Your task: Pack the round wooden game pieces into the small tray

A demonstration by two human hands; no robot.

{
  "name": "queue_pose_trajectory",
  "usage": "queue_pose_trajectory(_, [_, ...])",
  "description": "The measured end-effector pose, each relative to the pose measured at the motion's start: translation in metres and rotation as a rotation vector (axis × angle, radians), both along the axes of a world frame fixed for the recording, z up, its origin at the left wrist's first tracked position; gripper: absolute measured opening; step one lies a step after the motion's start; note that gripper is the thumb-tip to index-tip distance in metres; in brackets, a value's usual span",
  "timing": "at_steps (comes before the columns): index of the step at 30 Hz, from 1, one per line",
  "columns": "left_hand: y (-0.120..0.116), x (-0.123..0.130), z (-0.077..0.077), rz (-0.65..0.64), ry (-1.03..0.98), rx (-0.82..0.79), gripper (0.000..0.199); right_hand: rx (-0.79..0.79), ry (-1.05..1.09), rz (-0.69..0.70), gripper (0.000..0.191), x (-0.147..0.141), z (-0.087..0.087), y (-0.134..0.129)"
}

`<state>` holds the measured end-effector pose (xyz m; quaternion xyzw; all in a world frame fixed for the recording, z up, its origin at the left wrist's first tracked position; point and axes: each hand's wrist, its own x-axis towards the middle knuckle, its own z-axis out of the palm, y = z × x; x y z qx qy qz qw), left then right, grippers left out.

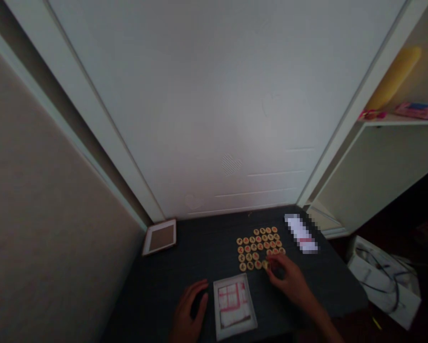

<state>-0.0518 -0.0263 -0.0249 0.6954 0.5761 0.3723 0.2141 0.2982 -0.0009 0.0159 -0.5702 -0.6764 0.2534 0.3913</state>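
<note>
Several round wooden xiangqi pieces (253,247) with red or dark characters lie in rows on the dark table. My right hand (285,278) is at the front row, with thumb and fingers pinched on one xiangqi piece (266,264); whether it is lifted off the table I cannot tell. Left of it stands a shallow white box (253,320) with red-marked white material inside. Beside the box's left edge rests my left hand (192,307), fingers curved and thumb apart, with nothing visible in it.
A small framed item (160,237) lies at the table's back left corner. At the right edge is a blurred-out white object (301,233). A white panel (214,119) rises behind the table (192,243). A white box with cables (382,281) sits lower right.
</note>
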Motion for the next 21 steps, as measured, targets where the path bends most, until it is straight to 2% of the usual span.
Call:
queue_pose_trajectory(3, [-0.005,0.011,0.018,-0.02,-0.05,0.01,0.029,0.007,0.09,0.007,0.023,-0.007,-0.003,-0.016])
queue_pose_trajectory(6, [-0.011,0.032,0.041,-0.08,-0.126,-0.041,0.028,0.015,0.161,0.006,0.023,-0.021,0.004,-0.027])
queue_pose_trajectory(10, [-0.017,0.066,0.062,-0.141,-0.298,-0.231,0.031,0.009,0.208,0.049,0.02,-0.047,0.018,-0.039])
queue_pose_trajectory(15, [-0.018,0.091,0.067,-0.213,-0.581,-0.441,0.038,0.046,0.214,0.113,0.03,-0.077,0.025,-0.052])
queue_pose_trajectory(21, [-0.012,0.092,0.065,-0.199,-0.66,-0.501,0.044,0.064,0.216,0.186,0.026,-0.089,0.024,-0.051])
